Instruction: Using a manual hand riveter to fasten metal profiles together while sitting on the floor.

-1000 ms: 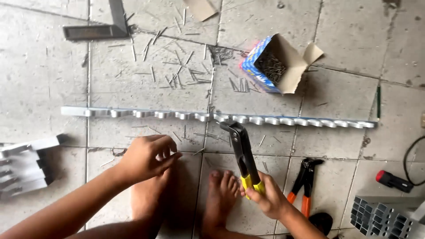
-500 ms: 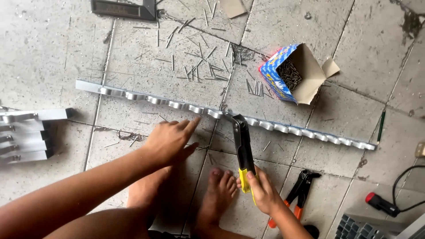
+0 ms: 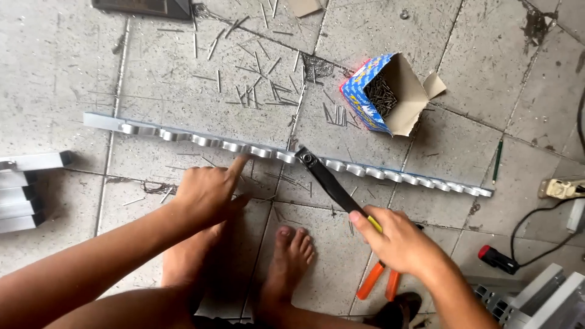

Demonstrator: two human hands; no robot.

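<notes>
Gripping riveter (image 3: 326, 180) (right hand (image 3: 399, 240)) | nose up-left on strip (image 3: 201, 140)

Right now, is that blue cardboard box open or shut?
Open. The blue cardboard box lies tipped on the tiled floor, flaps spread, showing thin metal rivets inside.

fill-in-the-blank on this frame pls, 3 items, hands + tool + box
1. The right hand grips the handle of a black ____ tool whose head meets the metal strip.
2. The left hand reaches its ____ finger toward the strip.
3. The open cardboard box beyond the strip lies on the ____ floor.

Missing words: rivet; index; tiled
</notes>
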